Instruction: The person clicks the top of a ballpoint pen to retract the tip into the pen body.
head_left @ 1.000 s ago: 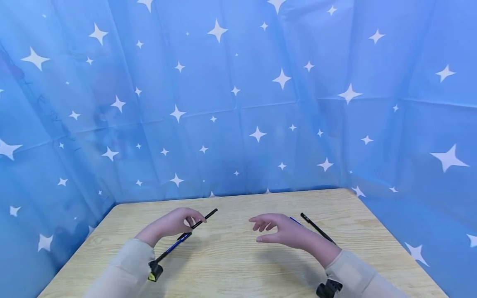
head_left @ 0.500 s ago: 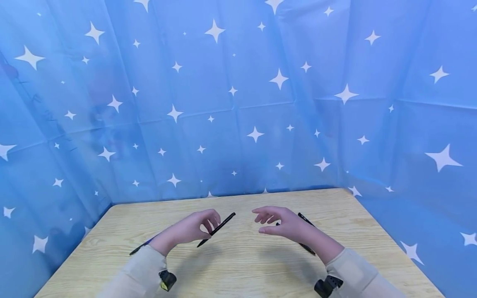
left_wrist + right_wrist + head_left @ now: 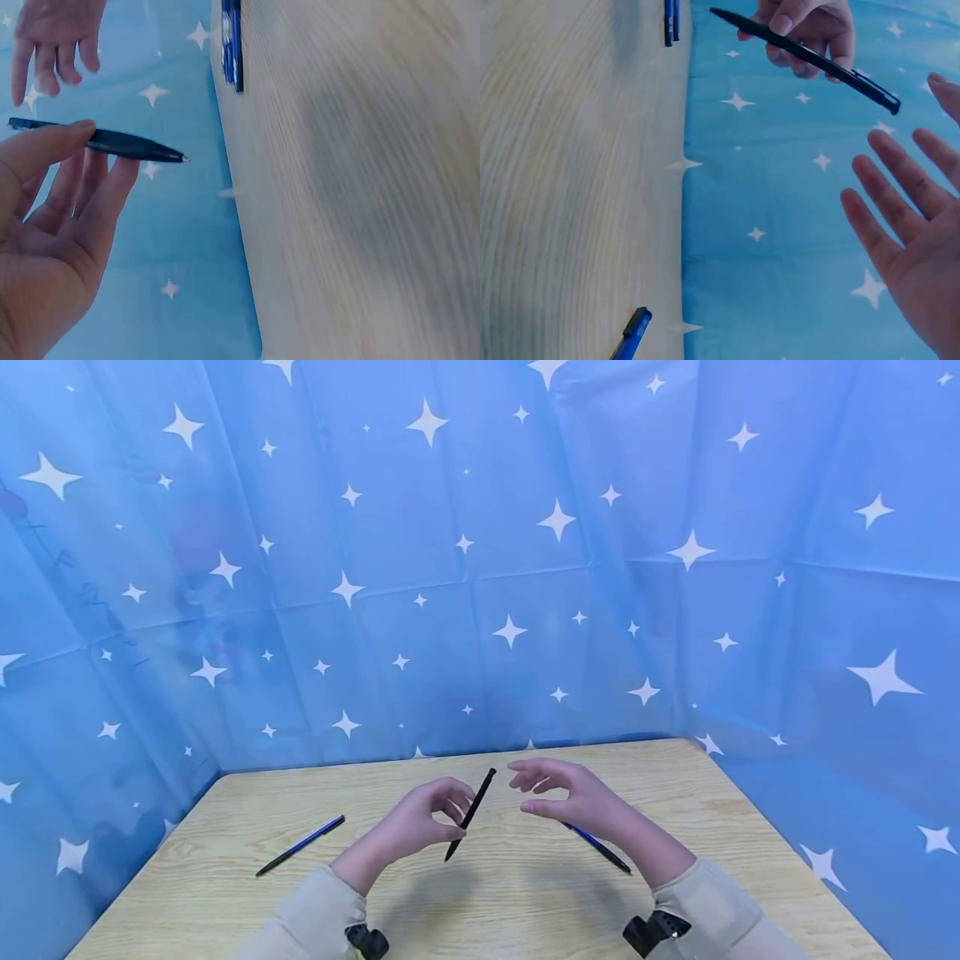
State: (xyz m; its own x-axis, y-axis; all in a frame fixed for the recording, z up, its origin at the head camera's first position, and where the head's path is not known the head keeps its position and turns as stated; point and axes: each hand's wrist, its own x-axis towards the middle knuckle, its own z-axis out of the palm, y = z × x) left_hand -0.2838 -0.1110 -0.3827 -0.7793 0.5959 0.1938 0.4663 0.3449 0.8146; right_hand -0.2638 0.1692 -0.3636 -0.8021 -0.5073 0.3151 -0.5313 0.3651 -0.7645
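My left hand (image 3: 427, 818) pinches a slim black pen (image 3: 474, 810) between thumb and fingers, above the table. The pen slants, its clicker end up and its writing tip down; the metal tip shows in the left wrist view, where the pen (image 3: 124, 144) lies nearly level. My right hand (image 3: 566, 789) hovers just to the right of the pen's upper end, fingers spread and relaxed, holding nothing. In the right wrist view its open palm (image 3: 919, 217) faces the pen (image 3: 810, 56), with a gap between them.
A blue-and-black pen (image 3: 302, 845) lies on the wooden table (image 3: 525, 910) to the left. Another blue pen (image 3: 600, 849) lies beneath my right forearm, partly hidden. A blue star-patterned curtain (image 3: 420, 543) hangs behind and beside the table.
My left hand has moved right with the black pen, which now stands steeper and closer to my right hand. The blue pen at left has come into full view. My right hand has barely moved.
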